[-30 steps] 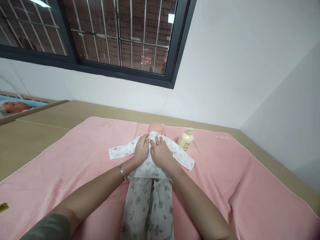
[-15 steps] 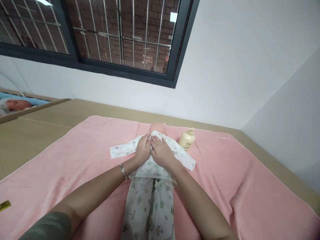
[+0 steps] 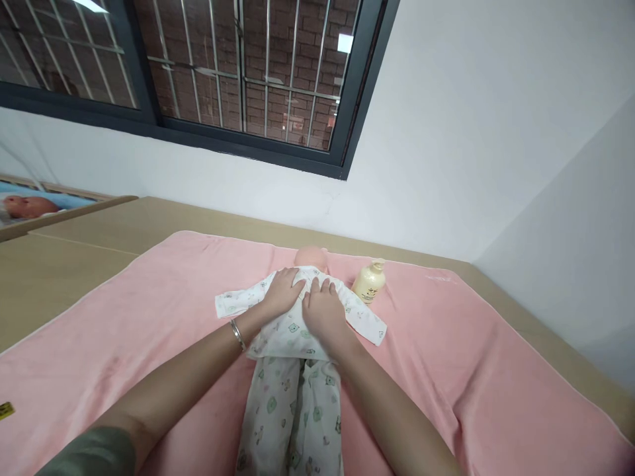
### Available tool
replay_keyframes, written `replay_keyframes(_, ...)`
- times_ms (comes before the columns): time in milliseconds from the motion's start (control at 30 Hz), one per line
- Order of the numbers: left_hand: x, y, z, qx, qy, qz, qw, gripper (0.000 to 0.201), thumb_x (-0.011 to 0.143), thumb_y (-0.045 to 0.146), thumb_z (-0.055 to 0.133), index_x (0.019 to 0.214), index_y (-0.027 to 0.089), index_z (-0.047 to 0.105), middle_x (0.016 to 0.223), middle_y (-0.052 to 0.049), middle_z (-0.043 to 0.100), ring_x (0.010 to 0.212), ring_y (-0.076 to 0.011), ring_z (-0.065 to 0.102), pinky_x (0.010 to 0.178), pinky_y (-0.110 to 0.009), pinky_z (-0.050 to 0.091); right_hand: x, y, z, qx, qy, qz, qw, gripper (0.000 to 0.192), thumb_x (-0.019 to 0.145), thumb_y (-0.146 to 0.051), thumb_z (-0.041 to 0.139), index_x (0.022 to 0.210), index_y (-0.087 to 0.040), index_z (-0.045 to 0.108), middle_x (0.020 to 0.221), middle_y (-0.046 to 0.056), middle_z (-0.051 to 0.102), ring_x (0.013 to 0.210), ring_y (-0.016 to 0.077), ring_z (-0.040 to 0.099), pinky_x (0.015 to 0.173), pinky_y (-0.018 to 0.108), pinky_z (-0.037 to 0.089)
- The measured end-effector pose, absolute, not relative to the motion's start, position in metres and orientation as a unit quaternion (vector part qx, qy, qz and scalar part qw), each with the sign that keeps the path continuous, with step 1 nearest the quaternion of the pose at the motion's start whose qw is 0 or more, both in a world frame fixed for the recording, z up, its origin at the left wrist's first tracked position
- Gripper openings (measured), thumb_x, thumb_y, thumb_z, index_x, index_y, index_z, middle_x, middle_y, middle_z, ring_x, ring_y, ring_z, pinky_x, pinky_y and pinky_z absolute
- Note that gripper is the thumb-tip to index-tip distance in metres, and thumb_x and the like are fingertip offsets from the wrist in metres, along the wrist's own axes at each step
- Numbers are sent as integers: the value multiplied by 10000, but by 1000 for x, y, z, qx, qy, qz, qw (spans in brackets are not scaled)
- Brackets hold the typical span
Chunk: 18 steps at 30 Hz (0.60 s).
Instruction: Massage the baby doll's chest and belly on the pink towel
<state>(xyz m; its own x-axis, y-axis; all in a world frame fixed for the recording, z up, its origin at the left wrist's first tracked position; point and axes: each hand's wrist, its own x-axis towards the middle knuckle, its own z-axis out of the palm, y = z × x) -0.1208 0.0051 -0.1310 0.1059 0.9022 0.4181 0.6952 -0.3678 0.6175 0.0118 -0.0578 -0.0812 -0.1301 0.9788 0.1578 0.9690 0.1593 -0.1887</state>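
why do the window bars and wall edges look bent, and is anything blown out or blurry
Head view: wide-angle lens bows the window bars and splays the walls; soft even light, faint shadows beneath both hands on the doll's top; ceiling-light reflections glare in the glass; nothing noticeably blurred.

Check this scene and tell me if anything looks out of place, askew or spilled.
Nothing stands out. The doll lies straight on the pink towel in its printed top and trousers, both hands, left and right, flat on its chest. The lotion bottle stands beside it, no spill visible.
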Motion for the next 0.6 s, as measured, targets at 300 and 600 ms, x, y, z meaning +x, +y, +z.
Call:
replay_keyframes(300, -101, -30, -140, 750, 556, 355, 50, 525, 956, 306, 417, 1400, 55, 540, 1504, -257, 514, 1464, -386, 408, 1202, -547, 294, 53, -19, -80, -624, -756, 117, 161, 633, 1054, -461, 318, 1562, -89, 385, 1628, 185, 348, 1525, 313, 290, 1232, 437, 234)
replay_keyframes(600, -128, 12, -127, 750, 550, 335, 151, 467, 956, 327, 398, 1325, 118, 594, 1481, -206, 563, 1437, -306, 480, 1199, -494, 334, 19, -51, -83, -604, -784, 57, 132, 638, 1033, -398, 394, 1574, -63, 356, 1637, 232, 297, 1526, 395, 251, 1228, 519, 200)
